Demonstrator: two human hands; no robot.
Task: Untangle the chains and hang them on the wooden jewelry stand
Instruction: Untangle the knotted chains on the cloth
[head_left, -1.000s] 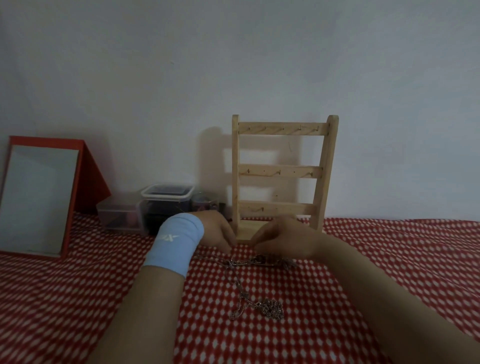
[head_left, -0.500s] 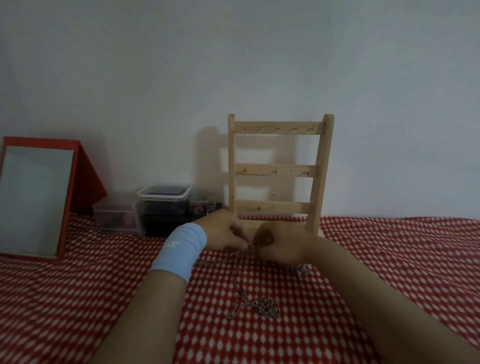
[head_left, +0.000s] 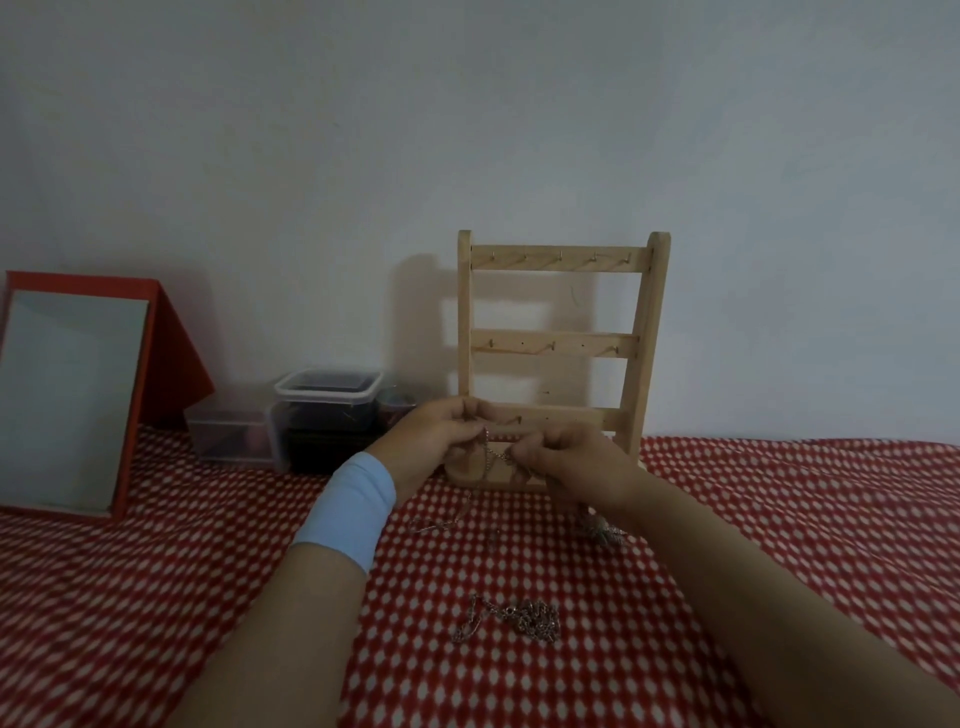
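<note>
Left hand (head_left: 441, 441) with blue wristband (head_left: 345, 506), fingers pinched on a chain (head_left: 488, 457). Right hand (head_left: 569, 460) just beside, pinching the same chain, a knot apparently between them. Strands hanging down toward the cloth (head_left: 779, 519). Wooden stand (head_left: 558, 332) directly behind both hands, hooks bare, roughly equally near either. Second chain heap (head_left: 519, 618) lying loose nearer the body.

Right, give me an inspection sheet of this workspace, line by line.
Surface: red cloth with white dots.
Job's things: wooden jewelry stand upright at the wall, hooks bare; held chain; loose chain pile nearer the camera.
Clutter: red-framed mirror, plastic containers left of the stand.
Grips: left hand and right hand pinch the held chain.
Cables: nothing seen.
Surroundings: plain pale wall.
</note>
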